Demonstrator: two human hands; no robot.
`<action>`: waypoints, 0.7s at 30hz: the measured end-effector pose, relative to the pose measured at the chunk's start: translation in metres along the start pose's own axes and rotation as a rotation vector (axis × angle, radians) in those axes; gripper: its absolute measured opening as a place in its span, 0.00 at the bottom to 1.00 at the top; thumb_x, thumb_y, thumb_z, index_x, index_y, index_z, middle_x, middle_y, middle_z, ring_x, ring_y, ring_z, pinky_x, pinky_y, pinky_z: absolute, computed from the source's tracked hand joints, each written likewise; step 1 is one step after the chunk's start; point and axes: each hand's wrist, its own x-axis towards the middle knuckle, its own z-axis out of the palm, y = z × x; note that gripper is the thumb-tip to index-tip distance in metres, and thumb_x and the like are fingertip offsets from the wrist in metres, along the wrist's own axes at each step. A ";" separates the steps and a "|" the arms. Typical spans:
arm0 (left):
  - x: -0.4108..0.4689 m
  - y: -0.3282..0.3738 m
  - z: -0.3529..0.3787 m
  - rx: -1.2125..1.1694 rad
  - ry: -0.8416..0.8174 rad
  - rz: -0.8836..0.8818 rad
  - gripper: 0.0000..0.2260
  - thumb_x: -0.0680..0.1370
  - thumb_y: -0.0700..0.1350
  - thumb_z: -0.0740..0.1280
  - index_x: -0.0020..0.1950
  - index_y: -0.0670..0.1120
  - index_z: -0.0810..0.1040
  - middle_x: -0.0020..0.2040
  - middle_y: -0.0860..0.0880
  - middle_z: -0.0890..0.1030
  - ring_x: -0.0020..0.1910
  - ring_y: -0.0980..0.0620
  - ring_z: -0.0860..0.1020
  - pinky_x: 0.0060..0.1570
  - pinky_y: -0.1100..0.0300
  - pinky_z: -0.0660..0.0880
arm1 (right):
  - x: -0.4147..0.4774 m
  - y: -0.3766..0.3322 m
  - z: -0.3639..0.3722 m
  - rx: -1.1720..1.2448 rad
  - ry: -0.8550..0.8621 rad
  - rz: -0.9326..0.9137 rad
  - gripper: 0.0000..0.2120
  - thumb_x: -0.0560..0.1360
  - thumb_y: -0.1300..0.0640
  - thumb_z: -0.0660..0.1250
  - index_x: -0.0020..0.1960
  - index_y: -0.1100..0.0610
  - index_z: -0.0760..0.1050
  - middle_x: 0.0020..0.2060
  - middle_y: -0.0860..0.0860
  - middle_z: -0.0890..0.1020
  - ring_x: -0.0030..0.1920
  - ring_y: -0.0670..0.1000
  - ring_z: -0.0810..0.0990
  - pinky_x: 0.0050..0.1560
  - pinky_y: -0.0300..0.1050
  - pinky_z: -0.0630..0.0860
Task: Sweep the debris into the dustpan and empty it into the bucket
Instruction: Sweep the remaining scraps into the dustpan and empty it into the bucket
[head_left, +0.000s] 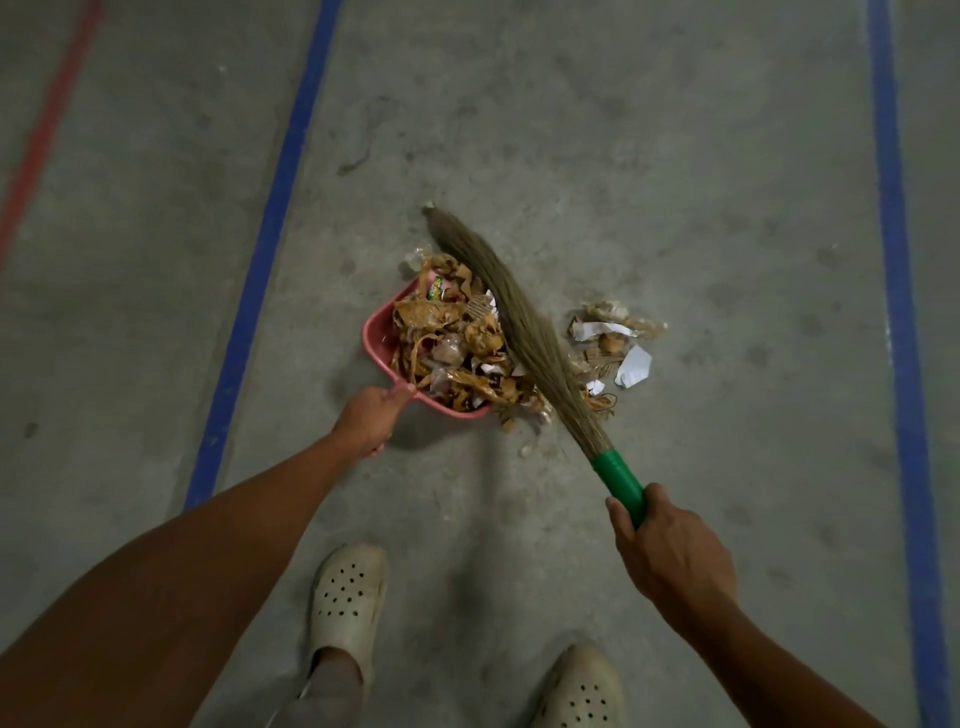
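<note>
Clogs (348, 597) on the floor (519, 104). Right hand (670, 551) clenched round the broom (519, 322) grip, left hand (369, 415) grasping the dustpan (376, 338) handle. Debris (452, 343) heaped in dustpan; bristles across its mouth, scraps (618, 338) just beyond.

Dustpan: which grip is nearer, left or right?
Left. The left grip holds the dustpan by its handle, at its near corner. The right grip holds the broom by its green handle, right of the dustpan and apart from it.

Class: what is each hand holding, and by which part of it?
The left hand grips the pink dustpan by its handle; the right hand grips the broom by its green handle.
</note>
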 end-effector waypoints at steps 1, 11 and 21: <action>-0.007 0.004 -0.001 0.007 -0.002 0.007 0.27 0.81 0.62 0.60 0.48 0.36 0.78 0.27 0.46 0.71 0.19 0.52 0.67 0.22 0.63 0.64 | -0.007 0.001 -0.005 0.004 0.011 0.006 0.19 0.80 0.34 0.51 0.52 0.49 0.66 0.34 0.47 0.76 0.30 0.46 0.77 0.31 0.44 0.80; -0.114 0.068 -0.029 -0.039 -0.006 0.067 0.20 0.81 0.59 0.64 0.40 0.44 0.73 0.28 0.46 0.72 0.20 0.50 0.69 0.23 0.62 0.66 | -0.092 0.005 -0.089 0.124 0.037 0.080 0.25 0.79 0.31 0.50 0.54 0.52 0.71 0.35 0.48 0.78 0.32 0.47 0.78 0.33 0.45 0.81; -0.258 0.148 -0.099 -0.074 0.001 0.132 0.19 0.81 0.57 0.65 0.38 0.45 0.69 0.29 0.44 0.71 0.21 0.49 0.69 0.19 0.63 0.64 | -0.227 -0.013 -0.181 0.234 0.083 0.177 0.27 0.78 0.30 0.50 0.53 0.52 0.72 0.35 0.49 0.77 0.32 0.48 0.78 0.34 0.47 0.80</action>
